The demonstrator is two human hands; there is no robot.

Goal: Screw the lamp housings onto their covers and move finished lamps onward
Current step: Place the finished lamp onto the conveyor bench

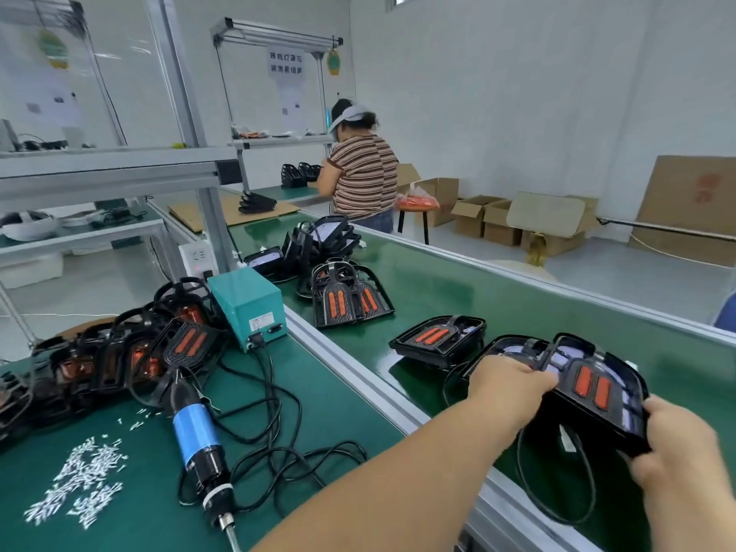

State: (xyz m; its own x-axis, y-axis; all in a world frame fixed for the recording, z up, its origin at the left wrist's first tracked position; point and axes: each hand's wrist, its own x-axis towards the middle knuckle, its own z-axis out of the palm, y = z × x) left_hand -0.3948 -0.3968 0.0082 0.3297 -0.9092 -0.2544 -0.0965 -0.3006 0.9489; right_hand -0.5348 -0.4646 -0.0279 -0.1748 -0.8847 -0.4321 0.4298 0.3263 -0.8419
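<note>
Black plastic with two orange strips, the lamp [597, 392] hangs just above the green conveyor belt [498, 296], orange face up. Both hands hold it. The left hand [511, 386] has its grip curled over the lamp's left edge. The right hand [677, 444] wraps its grip round the near right corner.

The lamp's long axis runs roughly from one hand to the other, slanting across the belt, so neither hand is the nearer. Its black cord [591, 488] loops down beneath it toward the belt.

This looks like a finished lamp about to be set down. Bare belt lies directly below, but another lamp [436, 340] rests just beyond the left hand, so there is little room on that side. The aluminium rail [378, 376] at the belt's near edge could snag the trailing cord.

The electric screwdriver [197, 428] and loose screws [79, 484] lie on the desk [350, 408], well apart from both hands.
</note>
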